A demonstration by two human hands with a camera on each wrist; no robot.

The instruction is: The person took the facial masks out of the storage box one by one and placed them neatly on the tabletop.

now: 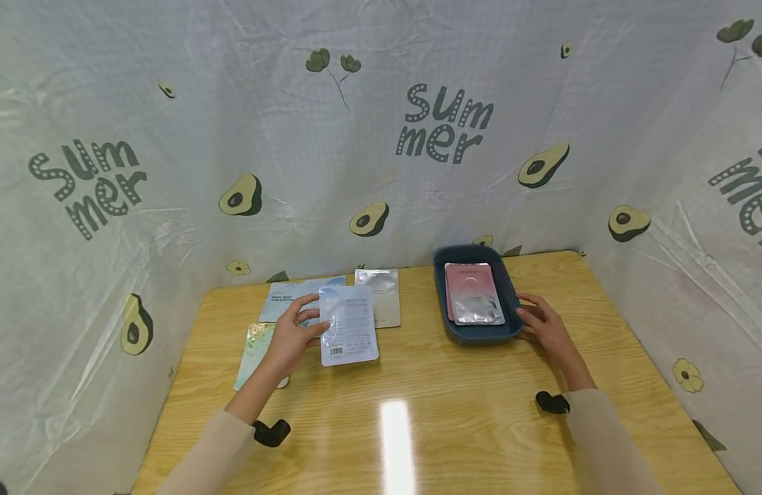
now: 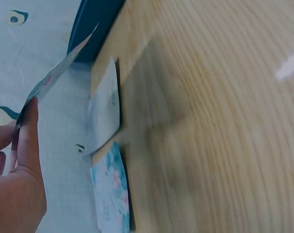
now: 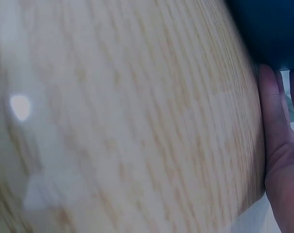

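Note:
My left hand (image 1: 296, 328) pinches a pale sheet mask packet (image 1: 348, 326) by its left edge, with the printed back and barcode facing up. In the left wrist view the packet (image 2: 57, 73) is seen nearly edge-on, raised above the table between the thumb and fingers of my left hand (image 2: 23, 179). My right hand (image 1: 544, 330) rests against the right side of a dark blue bin (image 1: 479, 338), fingers extended along its outer wall. Inside the bin lie pink and silver sheet mask packets (image 1: 473, 295), overlapping. The right wrist view shows fingertips right at the bin's wall (image 3: 273, 34).
Behind the held packet, a light blue packet (image 1: 278, 302) and a silver packet (image 1: 387, 295) lie on the wooden table (image 1: 455, 412). A green floral packet (image 1: 252, 357) lies partly under the left forearm. A printed cloth (image 1: 294, 165) encloses the back and sides.

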